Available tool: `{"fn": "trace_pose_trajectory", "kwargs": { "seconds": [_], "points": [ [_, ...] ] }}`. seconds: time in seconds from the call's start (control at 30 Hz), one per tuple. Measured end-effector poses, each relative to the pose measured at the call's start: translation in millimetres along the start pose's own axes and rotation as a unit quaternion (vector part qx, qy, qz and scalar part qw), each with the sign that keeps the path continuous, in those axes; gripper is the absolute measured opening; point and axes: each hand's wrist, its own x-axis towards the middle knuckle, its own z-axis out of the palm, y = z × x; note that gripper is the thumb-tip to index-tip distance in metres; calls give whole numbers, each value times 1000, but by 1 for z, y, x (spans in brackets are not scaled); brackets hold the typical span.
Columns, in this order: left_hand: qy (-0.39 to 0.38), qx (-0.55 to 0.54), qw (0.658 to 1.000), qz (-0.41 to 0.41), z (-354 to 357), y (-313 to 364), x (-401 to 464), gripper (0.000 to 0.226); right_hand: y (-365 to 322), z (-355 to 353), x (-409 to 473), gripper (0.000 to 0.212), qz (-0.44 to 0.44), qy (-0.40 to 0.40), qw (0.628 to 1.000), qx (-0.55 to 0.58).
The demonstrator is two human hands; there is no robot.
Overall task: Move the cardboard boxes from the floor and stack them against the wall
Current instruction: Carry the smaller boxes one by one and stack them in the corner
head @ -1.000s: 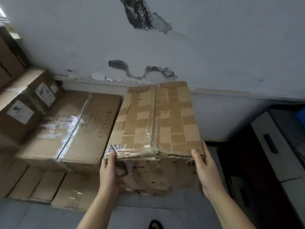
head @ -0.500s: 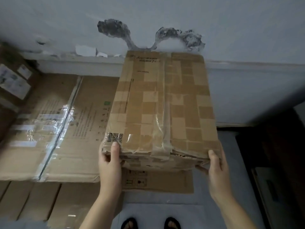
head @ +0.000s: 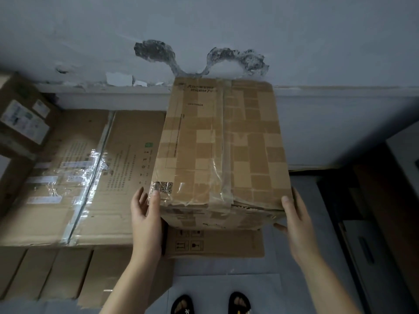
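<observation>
Both hands are bracketing the near end of the taped box (head: 221,150) at the centre of the frame. Starting at the left, the left hand (head: 145,214) is lying flat along the box's near left corner, fingers spread and fairly straight, thumb resting on the top edge just below a QR code (head: 163,187). To the right, the right hand (head: 294,219) is cupping the near right corner, thumb on the top edge and a fingertip showing under the bottom edge; whether it is bearing weight cannot be told.

The taped box is sitting on a lower box (head: 217,243) whose front face is showing beneath it, and its far end is reaching the wall (head: 226,26) under the patches of peeled paint. This looks like the placing step, nearly finished: the next move probably calls for a final nudge to square the box, then letting go and turning for another one.

Left of it, the large flat box (head: 79,168) is carrying clear tape and columns of print too small to read, plus a small green mark. Further left, a box (head: 25,118) is bearing white shipping labels, illegible. The taped box's printed heading at its far end is unreadable; the lower box is showing handling pictograms.
</observation>
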Motion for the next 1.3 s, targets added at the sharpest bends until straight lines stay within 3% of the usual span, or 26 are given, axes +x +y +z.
{"fn": "trace_pose_trajectory", "kwargs": {
  "seconds": [0.13, 0.3, 0.6, 0.67, 0.77, 0.83, 0.93, 1.03, 1.17, 1.3],
  "points": [
    [-12, 1, 1000, -6, -2, 8, -14, 54, -10, -11, -5, 59, 22, 5, 999, -23],
    [-21, 11, 1000, 5, -2, 24, -43, 57, -31, -25, -21, 65, -10, -11, 998, -62],
    [-150, 126, 976, 96, -46, 70, -141, 44, -72, -67, -120, 71, -110, -176, 970, -127],
    [-170, 159, 966, 112, -61, 70, -164, 48, -67, -81, -142, 80, -105, -199, 964, -141],
    [-198, 181, 957, 107, -77, 62, -199, 49, -56, -98, -173, 68, -69, -227, 961, -140],
    [-207, 184, 955, 103, -82, 53, -220, 48, -47, -107, -192, 78, -53, -239, 959, -146],
    [-210, 171, 960, 71, -84, 40, -242, 49, -33, -113, -212, 91, -49, -231, 960, -152],
    [-228, 155, 960, 56, -85, 35, -245, 76, -25, -110, -228, 93, -42, -206, 968, -135],
    [-273, 164, 946, 64, -89, 44, -224, 60, -19, -91, -248, 85, -40, -148, 984, -87],
    [-345, 184, 916, 83, -100, 54, -195, 61, -13, -61, -274, 82, -35, -68, 996, -35]
  ]
}}
